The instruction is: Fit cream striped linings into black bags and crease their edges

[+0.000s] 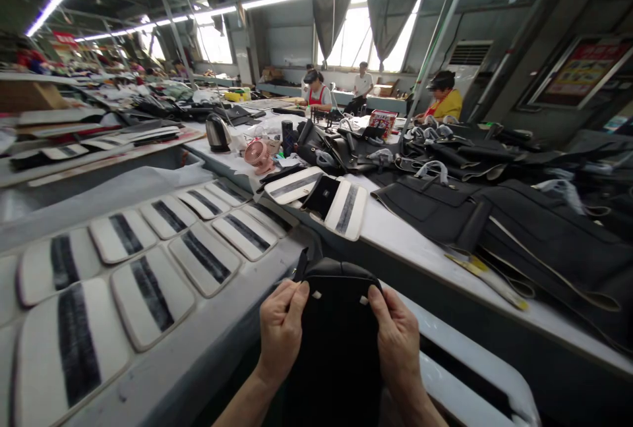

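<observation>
Between my hands hangs a black bag piece [341, 341], its curved top edge stretched across and two small pale tabs showing near the upper corners. My left hand [283, 325] pinches the upper left corner, thumb on the near face. At the upper right corner my right hand [399, 331] grips the same edge, thumb also in front. The fingers behind the piece are partly hidden. Just beyond it, two cream panels with dark stripes, one a striped panel [346, 209], lie by a black pouch-like piece [320, 195] on the table's edge.
Rows of striped cream panels [205, 259] cover the left table. Black bag pieces [554, 236] pile up on the right table [410, 242]. A pink fan [259, 155] and a kettle [217, 134] stand further back. People sit at the far benches. A white chair-like frame [475, 368] is close at right.
</observation>
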A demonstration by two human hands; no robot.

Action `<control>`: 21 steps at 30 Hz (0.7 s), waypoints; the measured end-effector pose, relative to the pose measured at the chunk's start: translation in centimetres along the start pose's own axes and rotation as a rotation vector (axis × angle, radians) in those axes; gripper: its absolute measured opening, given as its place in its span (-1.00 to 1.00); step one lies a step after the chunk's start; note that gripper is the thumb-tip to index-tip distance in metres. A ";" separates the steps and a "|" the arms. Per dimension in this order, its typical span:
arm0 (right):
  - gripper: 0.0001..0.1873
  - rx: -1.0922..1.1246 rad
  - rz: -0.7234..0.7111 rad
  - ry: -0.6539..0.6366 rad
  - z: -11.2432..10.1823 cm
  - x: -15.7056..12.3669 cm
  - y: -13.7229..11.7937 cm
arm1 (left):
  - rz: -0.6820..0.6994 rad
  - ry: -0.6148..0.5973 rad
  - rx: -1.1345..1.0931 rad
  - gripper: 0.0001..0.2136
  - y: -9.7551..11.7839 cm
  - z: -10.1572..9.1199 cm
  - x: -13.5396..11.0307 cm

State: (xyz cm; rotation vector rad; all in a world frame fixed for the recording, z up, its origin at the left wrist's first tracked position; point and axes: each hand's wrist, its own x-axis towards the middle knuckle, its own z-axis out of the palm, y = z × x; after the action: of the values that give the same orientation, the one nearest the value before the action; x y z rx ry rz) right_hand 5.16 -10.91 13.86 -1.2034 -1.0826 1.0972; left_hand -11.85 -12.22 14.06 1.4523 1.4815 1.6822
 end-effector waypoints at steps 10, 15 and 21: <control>-0.61 -0.183 -0.197 -0.022 0.8 -0.4 -1.3 | 0.033 -0.199 0.113 -0.77 0.2 -3.3 2.8; -0.64 -0.263 -0.332 -0.182 2.1 -2.1 -2.6 | 0.323 -0.805 0.212 -0.40 5.5 -4.2 8.9; -0.71 -0.226 -0.263 -0.448 1.4 -2.8 -2.4 | 0.282 -1.301 0.155 -0.72 6.9 -3.5 10.7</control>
State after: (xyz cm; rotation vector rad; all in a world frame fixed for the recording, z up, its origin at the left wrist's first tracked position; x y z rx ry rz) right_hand 3.46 -13.61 16.21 -0.9689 -1.6967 1.0832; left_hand -16.58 -6.63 25.10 2.2136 0.6533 0.3884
